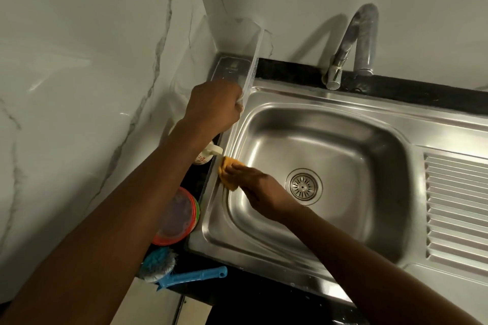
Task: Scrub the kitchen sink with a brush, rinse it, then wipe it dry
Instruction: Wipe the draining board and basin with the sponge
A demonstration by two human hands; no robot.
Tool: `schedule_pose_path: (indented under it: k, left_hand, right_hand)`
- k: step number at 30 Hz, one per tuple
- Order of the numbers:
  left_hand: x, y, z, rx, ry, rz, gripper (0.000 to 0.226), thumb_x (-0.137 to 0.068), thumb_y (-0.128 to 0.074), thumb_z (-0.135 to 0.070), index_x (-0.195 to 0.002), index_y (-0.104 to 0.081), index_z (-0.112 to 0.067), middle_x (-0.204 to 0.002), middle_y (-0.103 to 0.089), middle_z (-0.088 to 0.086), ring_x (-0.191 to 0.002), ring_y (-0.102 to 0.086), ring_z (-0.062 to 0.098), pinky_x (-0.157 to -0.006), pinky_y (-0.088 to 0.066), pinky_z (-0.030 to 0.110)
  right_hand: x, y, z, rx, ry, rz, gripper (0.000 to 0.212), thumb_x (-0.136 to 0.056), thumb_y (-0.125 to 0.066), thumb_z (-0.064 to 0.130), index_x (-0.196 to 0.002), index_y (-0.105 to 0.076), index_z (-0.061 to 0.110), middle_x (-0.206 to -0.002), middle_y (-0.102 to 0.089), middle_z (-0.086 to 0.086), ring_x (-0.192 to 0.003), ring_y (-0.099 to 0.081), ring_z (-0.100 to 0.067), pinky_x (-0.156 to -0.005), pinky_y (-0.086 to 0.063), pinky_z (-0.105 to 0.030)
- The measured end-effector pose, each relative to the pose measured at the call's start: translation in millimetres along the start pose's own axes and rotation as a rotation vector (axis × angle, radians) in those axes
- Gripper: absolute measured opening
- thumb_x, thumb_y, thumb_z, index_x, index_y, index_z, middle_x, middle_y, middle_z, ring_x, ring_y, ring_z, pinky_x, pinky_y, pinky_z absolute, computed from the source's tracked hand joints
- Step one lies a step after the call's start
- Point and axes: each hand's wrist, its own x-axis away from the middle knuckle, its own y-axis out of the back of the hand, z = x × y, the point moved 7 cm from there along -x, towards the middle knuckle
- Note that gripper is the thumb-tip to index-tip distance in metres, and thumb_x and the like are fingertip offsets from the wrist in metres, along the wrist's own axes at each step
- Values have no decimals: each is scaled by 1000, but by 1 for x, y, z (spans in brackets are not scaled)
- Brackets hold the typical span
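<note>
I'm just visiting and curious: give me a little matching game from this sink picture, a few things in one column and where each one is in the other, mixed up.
Things:
1. orange cloth
2. blue brush
3. tap
4. strainer

Places:
A. on the dark counter, left of the sink
B. at the bottom of the basin
C. in the right hand, on the sink's left rim
D. at the back, by the wall

Pairs: 1-C, 2-A, 3-D, 4-B
</note>
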Motion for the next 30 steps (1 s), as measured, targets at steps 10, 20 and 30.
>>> schedule_pose_path:
  k: [10,20,30]
  left_hand:
    - [9,-19,5,31,32,4,12,-101,-62,-27,-106,-65,-16,-90,-54,-4,-81,-57,16,-71,-36,29]
    - [30,-17,10,63,13,-29,33,-99,-66,-37,-123,-66,-14,-111,-71,6,-101,-68,26,-77,-41,30]
    - [97,3,-7,123,-72,-237,50,-93,-74,-27,-140,-61,-17,-154,-52,6,-146,-42,28,-115,-44,45]
  right_hand:
    - [0,88,-39,-173,-436,-321,44,-105,-54,4,-143,-61,25,-118,-73,0,-103,-67,-13,-91,-52,-25]
    - [-25,20,-12,3,-366,-233,45,-104,-56,4,-145,-61,23,-123,-73,-6,-105,-72,-25,-92,-55,-32]
    - [14,-36,31,303,-130,-47,55,-94,-49,5,-147,-59,14,-149,-60,-5,-137,-51,-35,-110,-51,-47]
